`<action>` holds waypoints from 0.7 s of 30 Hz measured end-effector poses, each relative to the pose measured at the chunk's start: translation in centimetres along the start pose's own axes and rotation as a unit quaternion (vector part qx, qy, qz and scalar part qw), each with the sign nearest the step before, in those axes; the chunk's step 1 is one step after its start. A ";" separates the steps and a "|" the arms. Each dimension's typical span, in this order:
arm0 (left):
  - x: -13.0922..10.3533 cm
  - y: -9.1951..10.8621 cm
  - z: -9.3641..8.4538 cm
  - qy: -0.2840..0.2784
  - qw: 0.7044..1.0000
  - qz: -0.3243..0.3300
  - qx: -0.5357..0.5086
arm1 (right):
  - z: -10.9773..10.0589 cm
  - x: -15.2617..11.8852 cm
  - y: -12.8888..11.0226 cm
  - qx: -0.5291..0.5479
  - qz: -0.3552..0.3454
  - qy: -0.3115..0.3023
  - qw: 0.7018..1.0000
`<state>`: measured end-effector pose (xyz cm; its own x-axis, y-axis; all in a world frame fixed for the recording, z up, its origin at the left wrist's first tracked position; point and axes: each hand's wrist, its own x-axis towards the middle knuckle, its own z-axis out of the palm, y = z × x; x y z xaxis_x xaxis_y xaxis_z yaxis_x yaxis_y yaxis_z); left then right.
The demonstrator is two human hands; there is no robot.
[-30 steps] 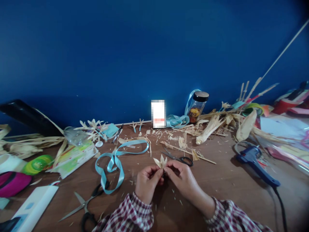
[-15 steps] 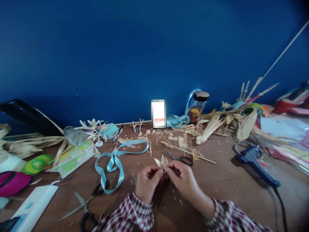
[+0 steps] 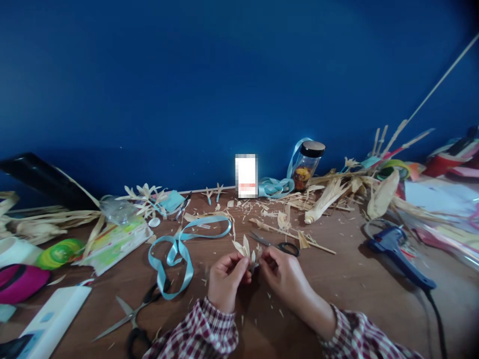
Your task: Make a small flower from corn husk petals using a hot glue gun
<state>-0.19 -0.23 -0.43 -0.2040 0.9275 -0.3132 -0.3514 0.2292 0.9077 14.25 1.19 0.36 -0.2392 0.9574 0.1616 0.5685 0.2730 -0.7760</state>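
A small pale flower of dried corn husk (image 3: 245, 248) is pinched between the thumb and fingers of my left hand (image 3: 229, 276), its pointed petals spread upward. My right hand (image 3: 282, 274) is closed at the flower's right side, with thumb and forefinger on a petal there; the exact contact is partly hidden. Just beyond the hands lie small dark-handled scissors (image 3: 279, 245). Left of my left hand, light-blue ribbon (image 3: 187, 279) loops over the table, one end near larger open scissors (image 3: 130, 315).
A blue glue gun (image 3: 398, 254) with its cord lies at right. Along the blue wall stand a black-lidded jar (image 3: 307, 167), coiled ribbon (image 3: 276, 187) and corn husks (image 3: 325, 199). A white power strip (image 3: 56, 319) and green tape (image 3: 60, 253) are at left. Husk scraps litter the brown table.
The flower has tilted left in my left hand, its petals spread wider. My right hand's fingertips have shifted slightly right, opening a small gap between the hands.
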 end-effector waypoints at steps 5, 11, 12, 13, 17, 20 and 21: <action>0.1 -0.2 -0.1 -0.015 1.000 -0.007 0.009 | 0.2 -0.2 0.3 -0.032 0.001 -0.031 0.999; 0.3 -0.6 -0.5 -0.024 1.000 -0.005 0.005 | 0.0 0.0 -0.5 0.077 -0.024 0.011 0.997; 0.3 -0.6 -0.5 -0.022 1.000 -0.005 0.006 | 0.0 0.0 -0.7 0.097 -0.025 0.009 0.995; 0.3 -0.5 -0.4 -0.020 1.000 -0.006 0.008 | 0.0 -0.1 -0.9 0.114 -0.025 0.006 0.993; 0.2 -0.3 -0.3 -0.013 1.000 -0.009 0.017 | 0.0 -0.2 -1.1 0.141 -0.024 -0.003 0.990; 0.1 -0.3 -0.1 0.002 1.000 -0.001 0.021 | 0.1 -0.3 -0.9 0.154 -0.024 0.001 0.988; 0.1 -0.2 0.0 0.005 1.000 0.001 0.022 | 0.2 -0.4 -0.9 0.157 -0.023 0.002 0.987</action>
<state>-0.17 -0.20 -0.68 -0.2129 0.9253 -0.3139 -0.3104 0.2406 0.9197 13.71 0.57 0.89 -0.2552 0.9454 0.2027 0.2847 0.2738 -0.9187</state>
